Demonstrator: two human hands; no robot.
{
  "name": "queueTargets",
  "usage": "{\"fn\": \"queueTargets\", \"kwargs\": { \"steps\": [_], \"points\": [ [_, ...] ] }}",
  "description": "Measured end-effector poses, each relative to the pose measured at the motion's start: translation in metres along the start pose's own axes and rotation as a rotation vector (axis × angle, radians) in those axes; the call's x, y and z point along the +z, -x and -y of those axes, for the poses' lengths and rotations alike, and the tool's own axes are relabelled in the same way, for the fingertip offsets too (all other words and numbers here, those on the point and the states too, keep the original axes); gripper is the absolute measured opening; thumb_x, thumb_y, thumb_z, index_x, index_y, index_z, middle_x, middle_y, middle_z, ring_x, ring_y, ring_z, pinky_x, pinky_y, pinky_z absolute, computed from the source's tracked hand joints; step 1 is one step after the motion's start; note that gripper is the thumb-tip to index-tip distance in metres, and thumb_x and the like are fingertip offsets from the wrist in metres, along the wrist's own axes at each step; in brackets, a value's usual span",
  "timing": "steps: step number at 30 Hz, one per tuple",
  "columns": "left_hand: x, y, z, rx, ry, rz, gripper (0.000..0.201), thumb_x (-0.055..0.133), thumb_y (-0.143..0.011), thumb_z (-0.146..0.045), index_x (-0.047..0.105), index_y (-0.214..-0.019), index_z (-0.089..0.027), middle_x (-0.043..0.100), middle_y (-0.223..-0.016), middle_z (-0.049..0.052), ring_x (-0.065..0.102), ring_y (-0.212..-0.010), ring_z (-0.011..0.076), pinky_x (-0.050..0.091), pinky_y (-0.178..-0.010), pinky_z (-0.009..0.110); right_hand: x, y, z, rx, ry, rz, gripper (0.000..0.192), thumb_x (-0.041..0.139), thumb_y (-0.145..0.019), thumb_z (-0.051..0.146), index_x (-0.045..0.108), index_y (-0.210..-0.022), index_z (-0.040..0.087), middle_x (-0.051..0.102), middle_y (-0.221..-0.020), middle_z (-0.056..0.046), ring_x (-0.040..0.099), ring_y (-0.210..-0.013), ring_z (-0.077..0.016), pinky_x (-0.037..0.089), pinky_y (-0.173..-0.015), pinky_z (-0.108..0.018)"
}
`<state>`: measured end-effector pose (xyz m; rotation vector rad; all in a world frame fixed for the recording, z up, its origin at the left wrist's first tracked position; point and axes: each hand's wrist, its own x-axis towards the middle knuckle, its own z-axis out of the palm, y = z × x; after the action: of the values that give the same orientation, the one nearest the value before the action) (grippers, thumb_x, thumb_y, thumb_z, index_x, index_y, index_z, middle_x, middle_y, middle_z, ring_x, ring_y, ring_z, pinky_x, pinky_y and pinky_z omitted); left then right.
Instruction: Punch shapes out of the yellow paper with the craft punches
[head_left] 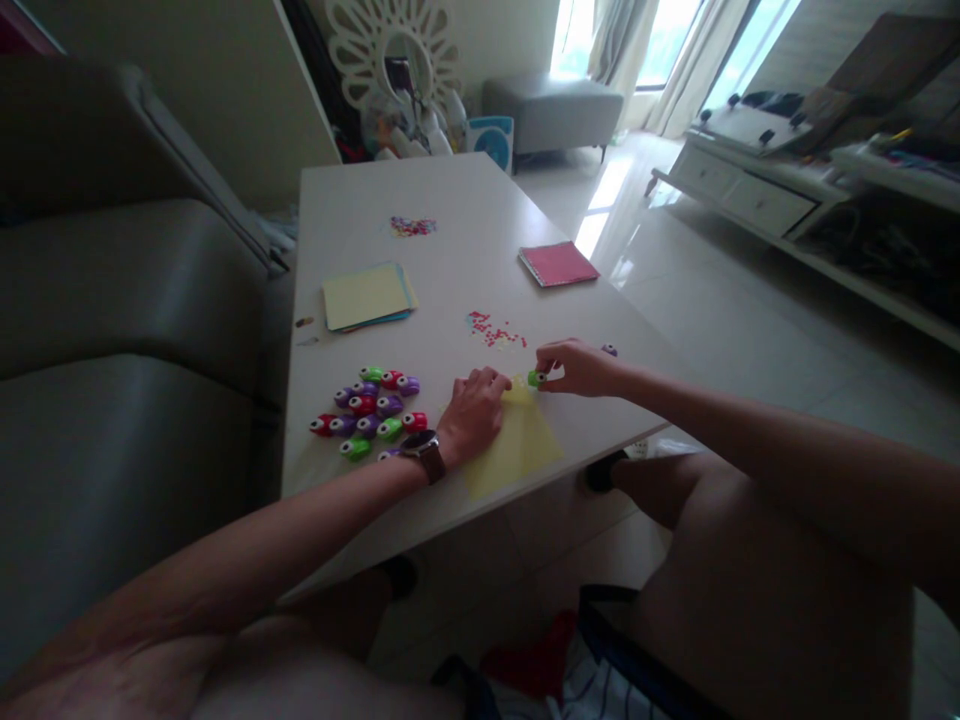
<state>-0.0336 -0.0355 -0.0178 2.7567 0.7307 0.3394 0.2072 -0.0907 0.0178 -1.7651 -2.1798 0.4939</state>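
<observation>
A pale yellow sheet of paper [517, 450] lies at the table's near edge. My left hand [475, 408], with a watch on its wrist, rests over the sheet's left side, fingers curled and pressed down near its top edge. Between the closed thumb and fingers of my right hand [574, 367] is a small green craft punch [535, 379] with a round white top, at the sheet's upper right corner. Left of my left hand sits a group of similar red, purple and green craft punches [366, 405]. Behind my right wrist a purple punch [609, 350] shows in part.
Small paper cut-outs [495, 330] are scattered beyond my hands, and another colourful pile [412, 227] lies farther back. Stacked coloured paper [367, 297] is at the left, a pink pad [559, 264] at the right. A grey sofa [127, 460] borders the white table [442, 190].
</observation>
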Motion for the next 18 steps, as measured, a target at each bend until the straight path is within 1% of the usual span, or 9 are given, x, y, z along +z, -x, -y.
{"fn": "queueTargets", "kwargs": {
  "steps": [10, 18],
  "points": [
    [-0.0009, -0.0007, 0.0005, 0.006, -0.003, 0.003, 0.031, 0.049, -0.089, -0.009, 0.058, -0.117, -0.020, 0.061, -0.121, 0.011, 0.053, -0.115, 0.0287, 0.040, -0.095, 0.045, 0.0036, -0.0002, 0.0008, -0.051, -0.004, -0.003, 0.012, 0.073, -0.078, 0.019, 0.061, -0.081, 0.019, 0.067, -0.081, -0.003, 0.060, -0.075, -0.0156, 0.041, -0.070, -0.026],
    [-0.0014, -0.0003, 0.0003, -0.001, -0.003, 0.006, 0.031, 0.048, -0.090, -0.009, 0.058, -0.117, -0.021, 0.061, -0.123, 0.012, 0.053, -0.115, 0.0292, 0.040, -0.095, 0.046, 0.0031, -0.0008, 0.0016, -0.040, -0.002, 0.017, 0.013, 0.074, -0.078, 0.023, 0.062, -0.080, 0.019, 0.068, -0.082, -0.003, 0.059, -0.075, -0.0155, 0.040, -0.069, -0.026]
  ]
}}
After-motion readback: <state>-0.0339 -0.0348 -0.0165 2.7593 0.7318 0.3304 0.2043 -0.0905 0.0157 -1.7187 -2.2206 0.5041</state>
